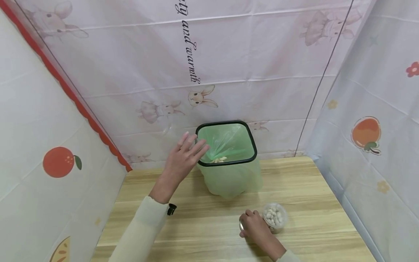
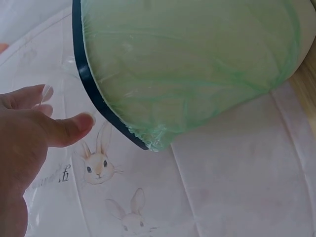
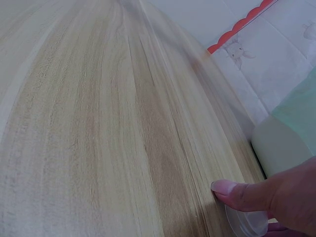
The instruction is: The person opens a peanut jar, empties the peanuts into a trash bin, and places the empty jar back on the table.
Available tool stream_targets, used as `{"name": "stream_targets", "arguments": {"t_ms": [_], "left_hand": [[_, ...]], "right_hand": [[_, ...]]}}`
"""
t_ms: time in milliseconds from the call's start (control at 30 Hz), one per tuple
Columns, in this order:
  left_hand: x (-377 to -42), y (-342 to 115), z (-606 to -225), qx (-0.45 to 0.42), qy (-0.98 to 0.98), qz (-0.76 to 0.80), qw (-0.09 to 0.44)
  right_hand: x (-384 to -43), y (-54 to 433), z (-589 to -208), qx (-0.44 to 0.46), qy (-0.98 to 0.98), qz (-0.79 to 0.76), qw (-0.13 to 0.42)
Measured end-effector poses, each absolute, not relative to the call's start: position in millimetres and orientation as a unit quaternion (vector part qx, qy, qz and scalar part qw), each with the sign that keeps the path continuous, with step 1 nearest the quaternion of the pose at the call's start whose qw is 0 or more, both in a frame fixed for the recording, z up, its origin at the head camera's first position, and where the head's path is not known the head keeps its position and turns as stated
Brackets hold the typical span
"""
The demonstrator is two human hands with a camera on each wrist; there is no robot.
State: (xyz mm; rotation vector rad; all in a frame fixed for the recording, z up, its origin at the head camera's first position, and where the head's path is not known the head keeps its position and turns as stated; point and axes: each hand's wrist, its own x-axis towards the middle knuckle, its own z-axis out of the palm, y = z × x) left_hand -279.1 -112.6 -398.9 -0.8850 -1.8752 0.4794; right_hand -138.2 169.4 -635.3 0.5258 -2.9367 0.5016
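Observation:
My left hand (image 1: 183,156) is raised at the left side of a bin (image 1: 229,178) lined with a green plastic bag, its fingers spread over the dark rim (image 1: 253,145). Nothing shows in its grasp. In the left wrist view the thumb points toward the rim, apart from it. Some pale pieces (image 1: 219,159) lie inside the bag. Low on the table, my right hand (image 1: 256,227) grips a clear round plastic lid (image 3: 244,223), partly hidden by the fingers. Right beside that hand stands a clear tub (image 1: 275,217) of small whitish, rounded pieces.
The wood-grain table (image 1: 304,196) meets a back wall sheet (image 1: 262,65) printed with rabbits, close behind the bin. Similar fabric walls with fruit prints (image 1: 59,162) rise at both sides.

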Motion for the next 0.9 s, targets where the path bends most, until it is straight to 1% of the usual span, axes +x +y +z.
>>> {"name": "stream_targets", "arguments": {"t_ms": [100,267,433,633,900], "left_hand": [[-277,-114,-401,-0.348,-0.788,0.183,0.474],[-277,-116,-406,-0.329,-0.805,0.121,0.478],[-275,-118,-408,-0.300,-0.825,0.076,0.473],[-272,-124,-416,-0.263,-0.836,0.039,0.480],[-264,-135,-426,-0.237,-0.853,0.006,0.464]], "right_hand": [[-139,169,-637,0.172,-0.970,0.165,0.054],[-140,169,-641,0.173,-0.970,0.162,0.053],[-140,169,-641,0.174,-0.969,0.160,0.066],[-139,169,-641,0.182,-0.968,0.152,0.080],[-139,169,-642,0.179,-0.969,0.146,0.083]]}}
